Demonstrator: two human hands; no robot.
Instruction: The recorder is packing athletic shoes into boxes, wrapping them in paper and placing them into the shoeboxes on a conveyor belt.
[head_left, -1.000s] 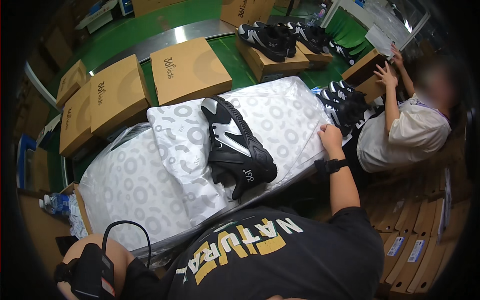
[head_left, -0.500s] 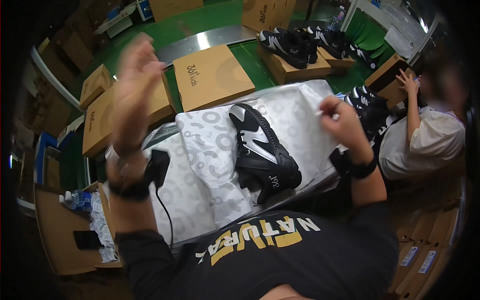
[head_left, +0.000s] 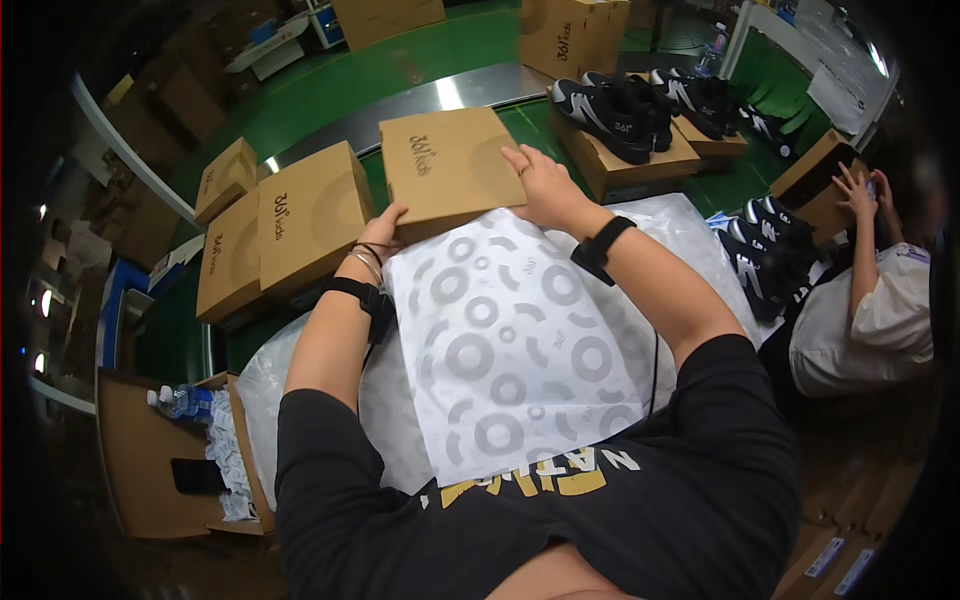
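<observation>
A closed brown shoebox (head_left: pixel 450 165) lies at the far side of my work surface, between my two hands. My left hand (head_left: pixel 380 230) grips its near left corner, thumb on the lid's edge. My right hand (head_left: pixel 548 188) holds the right side, its fingers bent over the lid. A white tissue sheet with grey rings (head_left: pixel 510 350) spreads from the box's near edge towards my chest. No shoe shows in front of me; whether one lies under the sheet I cannot tell.
More shoeboxes (head_left: pixel 315 215) stand left of mine. Black-and-silver sneakers (head_left: pixel 610 115) sit on boxes at the far right, others (head_left: pixel 765 250) beside a co-worker (head_left: pixel 860 300). An open carton (head_left: pixel 150 460) with white packets (head_left: pixel 230 455) and a water bottle (head_left: pixel 185 402) is at my left.
Both hands, raised apart before, have come together onto the shoebox. The black sneaker that lay on the tissue is out of sight, and a patterned sheet covers that spot. The view has shifted.
</observation>
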